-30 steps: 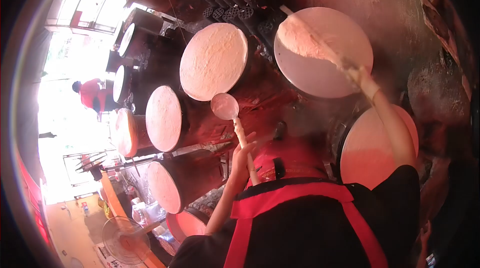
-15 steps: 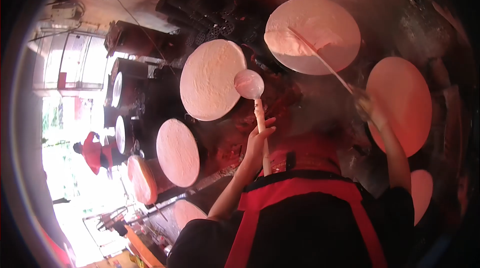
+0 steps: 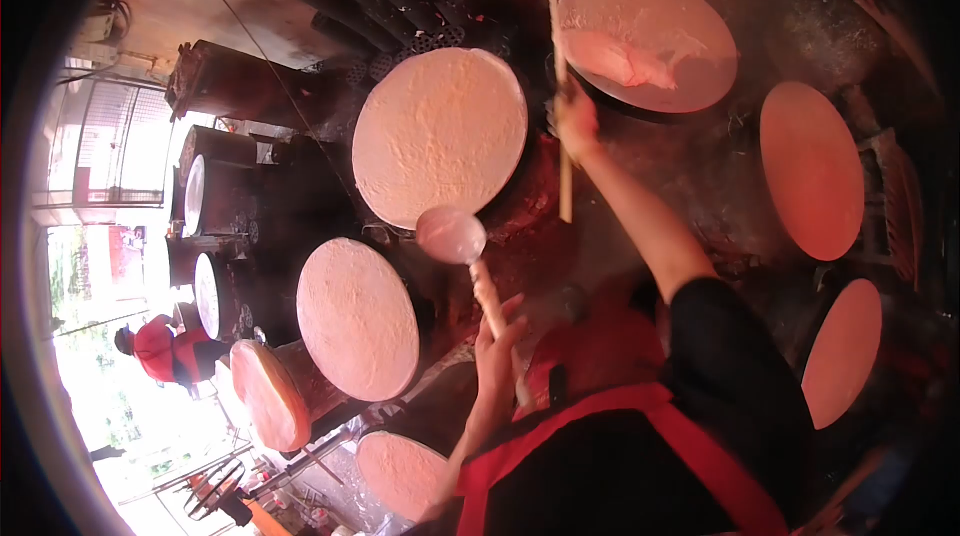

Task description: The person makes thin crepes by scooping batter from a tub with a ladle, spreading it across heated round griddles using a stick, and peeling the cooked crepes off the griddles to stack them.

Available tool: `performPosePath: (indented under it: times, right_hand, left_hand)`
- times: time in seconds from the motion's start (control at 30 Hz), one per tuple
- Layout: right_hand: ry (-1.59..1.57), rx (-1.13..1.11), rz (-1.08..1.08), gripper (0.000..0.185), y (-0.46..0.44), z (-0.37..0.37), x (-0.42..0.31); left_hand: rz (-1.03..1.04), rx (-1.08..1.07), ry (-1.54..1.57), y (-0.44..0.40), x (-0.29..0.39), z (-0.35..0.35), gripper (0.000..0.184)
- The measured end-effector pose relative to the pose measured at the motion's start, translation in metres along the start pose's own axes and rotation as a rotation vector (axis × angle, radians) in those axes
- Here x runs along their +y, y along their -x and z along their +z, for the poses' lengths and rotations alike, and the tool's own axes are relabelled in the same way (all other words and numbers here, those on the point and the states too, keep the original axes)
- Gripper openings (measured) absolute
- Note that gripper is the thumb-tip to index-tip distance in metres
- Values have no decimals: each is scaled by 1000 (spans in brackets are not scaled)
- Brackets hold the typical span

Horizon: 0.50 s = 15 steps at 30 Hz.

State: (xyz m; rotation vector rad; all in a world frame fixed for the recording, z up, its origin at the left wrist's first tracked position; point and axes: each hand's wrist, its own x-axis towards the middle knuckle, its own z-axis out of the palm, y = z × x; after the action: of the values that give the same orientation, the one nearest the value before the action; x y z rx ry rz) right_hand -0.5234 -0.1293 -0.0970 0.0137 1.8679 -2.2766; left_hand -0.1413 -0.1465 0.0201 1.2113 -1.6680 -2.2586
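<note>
One ladle (image 3: 452, 234) is grasped by the left hand (image 3: 495, 341), whose grip is closed around the handle (image 3: 484, 288). Its bowl points to 11 o'clock from this hand, and it overlaps, in the view, the 6 o'clock edge of a wide round pan (image 3: 440, 131) covered with a pale, wrinkled layer. The right hand (image 3: 578, 124) is clenched around a long thin stick (image 3: 551, 26), which stands almost along the 12-to-6 line. Between 1 and 2 o'clock from the right hand is a second pan (image 3: 685, 21), partly covered by a pale mass (image 3: 625, 61); whether the stick touches its rim, I cannot tell. At 9 o'clock from the left hand lies another pale round top (image 3: 357, 319), and farther that way is a person in red (image 3: 165, 348).
</note>
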Motion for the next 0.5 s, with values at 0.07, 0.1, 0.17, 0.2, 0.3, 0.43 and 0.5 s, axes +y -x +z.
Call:
performPosePath:
  times: [0.07,0.1,0.17,0.2,0.3,0.43,0.5]
  right_hand:
    - [59,153,32,34,-48,43,16]
    - [165,337,-16,34,-76,57,40]
    - [60,438,-44,36,-59,52,41]
    - [27,425,-112,41,-36,39,39]
    - [79,497,-663,45,-87,-13,170]
    - [-111,406,176,44,10,33,-9]
    - [72,252,-31,41,-9,49,-5]
  left_hand:
    - [4,45,50,10,-13,-21,50]
    - [-1,43,53,8,-21,-30,50]
    - [-106,56,179,13,-30,-43,50]
    - [-121,-1,211,15,-29,-47,49]
    - [-101,48,114,15,-26,-50,47]
    - [-51,56,122,16,-25,-48,48]
    - [-19,66,146,23,-21,-43,47]
